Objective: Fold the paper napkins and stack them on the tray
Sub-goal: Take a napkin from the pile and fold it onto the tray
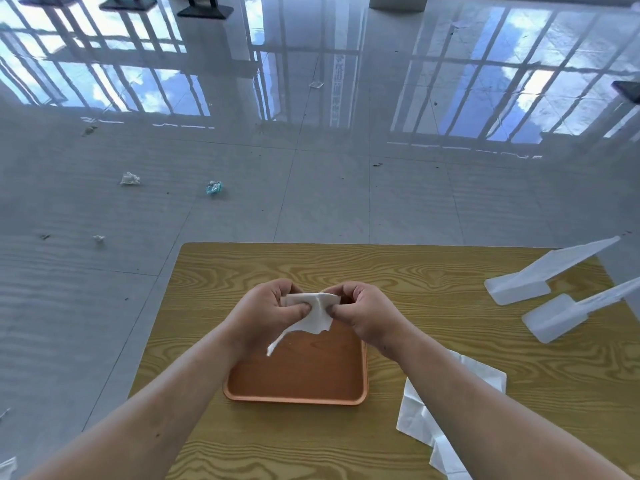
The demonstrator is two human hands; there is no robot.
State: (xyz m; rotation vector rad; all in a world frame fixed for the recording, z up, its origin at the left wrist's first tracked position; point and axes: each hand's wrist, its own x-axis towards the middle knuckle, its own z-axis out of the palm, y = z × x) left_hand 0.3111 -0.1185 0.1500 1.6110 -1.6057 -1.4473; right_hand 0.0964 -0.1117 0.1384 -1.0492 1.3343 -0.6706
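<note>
both hands, left hand (266, 311) and right hand (363, 315), pinch one napkin (311, 315) mid-frame above the orange tray (298, 375)

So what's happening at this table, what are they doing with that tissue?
A person is folding a paper napkin, pinching it between the left hand and the right hand just above an orange tray on the wooden table. The tray has nothing in it yet. More unfolded napkins lie on the table to the right of the tray, partly under the right forearm.
</note>
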